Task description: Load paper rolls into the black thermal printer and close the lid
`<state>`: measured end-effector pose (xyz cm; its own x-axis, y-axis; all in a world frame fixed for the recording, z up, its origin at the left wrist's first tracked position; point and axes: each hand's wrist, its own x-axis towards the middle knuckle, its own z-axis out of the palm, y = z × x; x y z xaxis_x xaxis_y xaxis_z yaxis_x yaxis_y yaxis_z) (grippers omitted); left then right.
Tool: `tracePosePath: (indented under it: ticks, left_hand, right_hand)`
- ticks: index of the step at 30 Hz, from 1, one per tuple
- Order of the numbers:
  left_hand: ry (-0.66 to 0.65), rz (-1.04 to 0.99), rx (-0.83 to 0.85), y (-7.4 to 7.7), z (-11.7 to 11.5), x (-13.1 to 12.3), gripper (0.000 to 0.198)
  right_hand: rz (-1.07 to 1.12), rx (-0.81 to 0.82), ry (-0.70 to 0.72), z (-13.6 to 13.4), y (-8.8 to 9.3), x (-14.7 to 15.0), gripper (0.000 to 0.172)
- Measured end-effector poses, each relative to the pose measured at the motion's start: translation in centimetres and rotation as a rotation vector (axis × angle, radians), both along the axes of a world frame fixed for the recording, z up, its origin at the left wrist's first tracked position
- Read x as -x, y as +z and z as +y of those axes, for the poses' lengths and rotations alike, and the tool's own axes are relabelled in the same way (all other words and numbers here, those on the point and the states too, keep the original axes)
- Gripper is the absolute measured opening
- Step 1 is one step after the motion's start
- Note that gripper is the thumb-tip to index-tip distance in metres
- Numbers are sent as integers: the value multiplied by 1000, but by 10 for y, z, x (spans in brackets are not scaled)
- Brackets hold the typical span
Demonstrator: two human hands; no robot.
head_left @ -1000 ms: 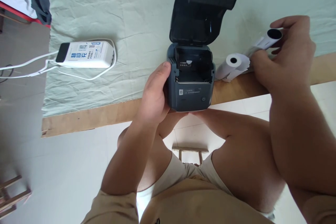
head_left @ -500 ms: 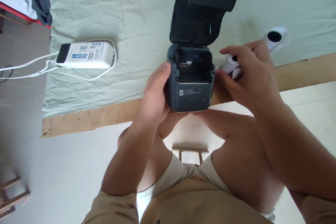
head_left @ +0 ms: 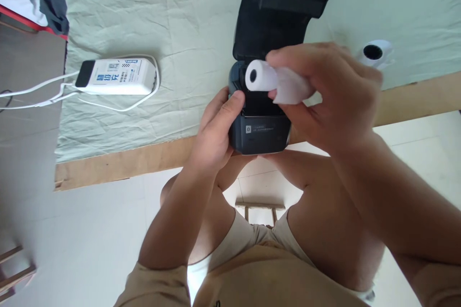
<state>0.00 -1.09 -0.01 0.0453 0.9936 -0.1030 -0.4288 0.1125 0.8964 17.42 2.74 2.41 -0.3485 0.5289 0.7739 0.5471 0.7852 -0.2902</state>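
A small dark label printer [head_left: 260, 132] sits at the table's near edge with its lid [head_left: 281, 7] swung up and back. My left hand [head_left: 216, 129] is wrapped round the printer's left side, thumb on its top edge. My right hand [head_left: 324, 96] grips a white paper roll [head_left: 268, 79] and holds it just above the open paper bay, its hollow core facing left. The bay itself is mostly hidden behind the roll and fingers.
A second white roll [head_left: 374, 53] with a wide dark core lies on the pale green cloth [head_left: 180, 24] to the right. A white power bank [head_left: 115, 76] with white cables [head_left: 36, 91] lies at left. Bare wooden table edge [head_left: 126, 165] runs along the front.
My right hand left the wide-cored roll on the cloth, picked up the smaller roll beside the printer and carried it left over the open bay. My left hand stayed on the printer.
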Motion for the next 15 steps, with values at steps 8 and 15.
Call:
tracePosePath:
  ticks: [8,15]
  left_hand:
    - [-14,0,31,3,-1,-1,25]
    - [0,21,103,9,-3,-5,33]
  right_hand:
    - [-64,61,-130,7,0,1,19]
    - [-80,114,18,14,-6,-6,23]
